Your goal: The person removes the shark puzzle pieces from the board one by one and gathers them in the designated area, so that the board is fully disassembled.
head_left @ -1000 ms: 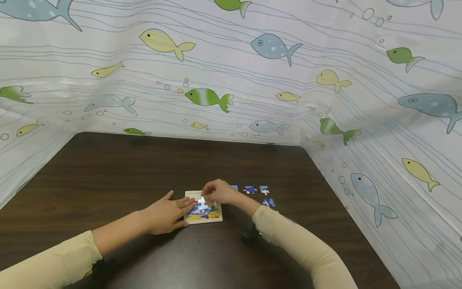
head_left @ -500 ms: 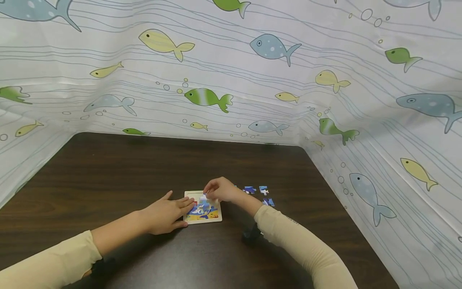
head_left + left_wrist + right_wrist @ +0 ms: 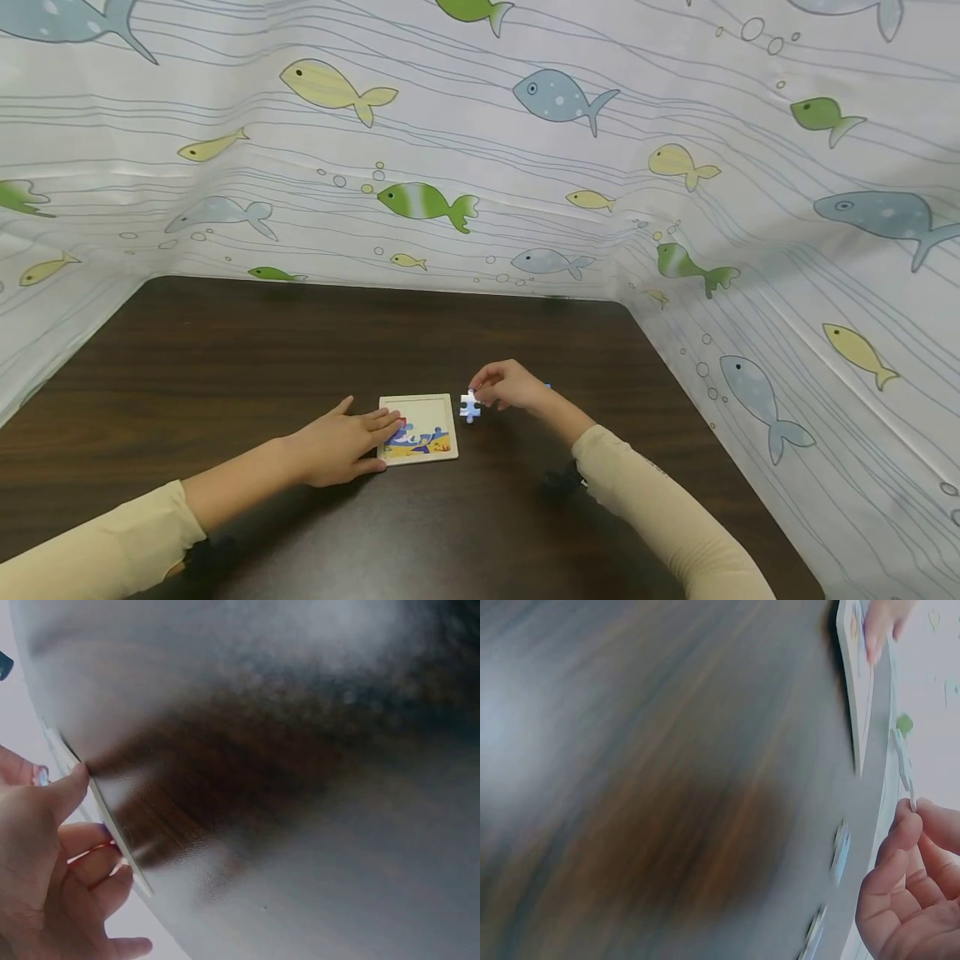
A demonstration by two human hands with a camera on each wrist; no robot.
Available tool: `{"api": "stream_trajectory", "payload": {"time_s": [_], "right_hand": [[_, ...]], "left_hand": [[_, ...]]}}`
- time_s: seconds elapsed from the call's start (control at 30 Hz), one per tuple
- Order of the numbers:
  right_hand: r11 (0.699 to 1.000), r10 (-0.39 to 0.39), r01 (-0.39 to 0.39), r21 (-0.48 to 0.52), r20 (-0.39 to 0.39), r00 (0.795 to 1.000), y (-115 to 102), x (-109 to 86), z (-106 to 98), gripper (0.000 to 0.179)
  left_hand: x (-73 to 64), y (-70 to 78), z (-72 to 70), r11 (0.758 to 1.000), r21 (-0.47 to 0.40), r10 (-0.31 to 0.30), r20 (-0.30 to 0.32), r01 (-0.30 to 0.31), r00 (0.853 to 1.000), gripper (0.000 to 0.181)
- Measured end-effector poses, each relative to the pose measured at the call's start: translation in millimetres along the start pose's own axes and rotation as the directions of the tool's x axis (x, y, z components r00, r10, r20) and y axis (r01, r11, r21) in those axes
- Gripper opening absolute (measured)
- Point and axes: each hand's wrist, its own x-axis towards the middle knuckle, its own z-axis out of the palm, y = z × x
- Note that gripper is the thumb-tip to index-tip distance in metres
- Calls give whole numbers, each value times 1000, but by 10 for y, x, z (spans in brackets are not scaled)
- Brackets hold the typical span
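Note:
My left hand (image 3: 337, 446) lies with outstretched fingers over the left side of a small square jigsaw board (image 3: 416, 403). Its thumb touches the board's near left corner. Pieces with a blue, white and yellow sea picture (image 3: 422, 443) fill the lower part of the board, and the upper part shows bare cream. Just off the board's right edge, my right hand (image 3: 513, 387) pinches a pale blue and white puzzle piece (image 3: 470, 408) between thumb and fingertips. In the right wrist view the held piece (image 3: 904, 769) stands up edge-on from the fingertips.
Loose puzzle pieces (image 3: 841, 851) lie on the dark wooden table (image 3: 300, 350) to the right of the board. In the head view the right hand and forearm hide most of them. A fish-printed curtain (image 3: 450, 150) surrounds the table's back and sides.
My right hand has moved right from above the board, carrying the pinched piece off it. The board's upper area is now uncovered. My left hand has stayed on the board.

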Motion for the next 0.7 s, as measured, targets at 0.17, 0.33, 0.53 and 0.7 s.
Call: {"api": "stream_trajectory", "payload": {"time_s": [0.17, 0.33, 0.53, 0.7], "right_hand": [[998, 56, -56, 0, -18, 998, 212, -135, -231, 15], [997, 80, -80, -3, -19, 997, 397, -259, -379, 15], [996, 92, -92, -4, -13, 996, 519, -349, -447, 14], [996, 76, -77, -37, -19, 997, 546, -366, -432, 13]], "left_hand": [[1, -7, 5, 1000, -4, 4, -10, -4, 1000, 61], [-9, -9, 12, 1000, 2, 7, -12, -7, 1000, 61], [-23, 8, -14, 999, -32, 7, -5, -7, 1000, 61], [-21, 14, -25, 999, -46, 1, -5, -2, 1000, 61]]}}
